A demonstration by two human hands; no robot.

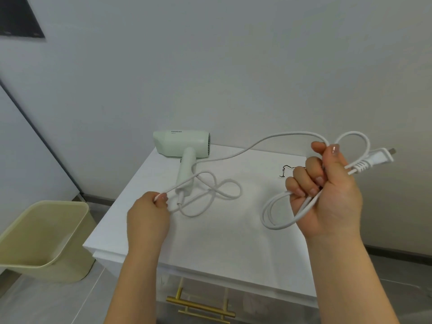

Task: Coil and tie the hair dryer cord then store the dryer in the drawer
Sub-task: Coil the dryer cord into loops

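A pale green hair dryer lies on the white cabinet top, handle toward me. Its white cord runs from the handle end in loose loops across the top. My left hand pinches a stretch of the cord near the handle. My right hand is raised above the top, shut on several gathered loops of cord. The white plug sticks out to the right of my right fist. A thin black tie lies on the top behind my right hand.
The drawer front with a gold bar handle sits below the cabinet's front edge. A pale yellow bin stands on the floor to the left. A wall rises close behind the cabinet.
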